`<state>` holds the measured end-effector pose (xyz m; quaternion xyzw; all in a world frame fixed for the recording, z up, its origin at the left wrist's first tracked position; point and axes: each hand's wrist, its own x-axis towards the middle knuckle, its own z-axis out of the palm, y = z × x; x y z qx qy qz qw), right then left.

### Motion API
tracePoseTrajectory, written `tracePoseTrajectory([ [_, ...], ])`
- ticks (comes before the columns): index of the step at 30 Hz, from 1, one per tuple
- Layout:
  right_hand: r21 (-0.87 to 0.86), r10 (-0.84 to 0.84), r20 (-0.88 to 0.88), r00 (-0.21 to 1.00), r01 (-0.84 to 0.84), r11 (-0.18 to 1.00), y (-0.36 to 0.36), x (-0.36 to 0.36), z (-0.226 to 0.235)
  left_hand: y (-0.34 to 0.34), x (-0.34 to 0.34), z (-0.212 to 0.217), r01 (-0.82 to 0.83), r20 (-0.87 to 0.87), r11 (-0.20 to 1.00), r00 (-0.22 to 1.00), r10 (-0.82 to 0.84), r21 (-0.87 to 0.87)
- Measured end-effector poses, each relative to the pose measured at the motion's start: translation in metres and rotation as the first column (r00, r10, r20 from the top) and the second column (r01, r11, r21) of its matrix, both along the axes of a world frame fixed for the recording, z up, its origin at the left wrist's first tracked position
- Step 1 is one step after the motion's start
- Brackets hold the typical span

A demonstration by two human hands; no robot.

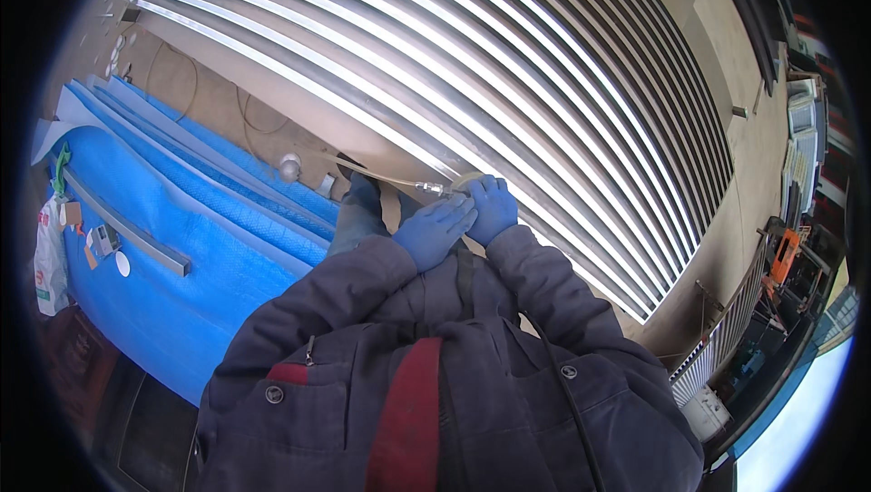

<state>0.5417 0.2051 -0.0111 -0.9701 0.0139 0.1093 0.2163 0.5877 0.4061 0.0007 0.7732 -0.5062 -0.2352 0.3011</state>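
Observation:
In front of my body, my two blue-gloved hands meet over a small hose-fed air tool, mostly hidden under them. A silver hose coupling and a pale rounded edge show beside the fingers. My right hand is curled round the tool from the right. From the left, my left hand lies over it with fingers pressed together. A thin yellowish air hose runs from the coupling to the left. Just beyond my hands lie long parallel metal profiles, in light and dark rows.
On my left, blue sheeting bears a grey metal bar and small items, with a white bag beside it. Hose loops lie on the floor. Racks and an orange machine stand far right.

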Motion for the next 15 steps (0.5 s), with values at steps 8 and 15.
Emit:
tracePoseTrajectory([
  [8, -0.048, 0.012, 0.009, 1.0, -0.012, 0.999, 0.039, 0.036, -0.014, 0.029, 0.009, 0.006, -0.179, -0.01, 0.981, 0.984, 0.18, 0.079],
  [15, -0.128, -0.042, -0.25, 0.967, 0.01, 0.992, 0.014, 0.018, 0.006, 0.003, 0.007, 0.003, 0.003, -0.087, 1.0, 0.996, -0.002, 0.014],
])
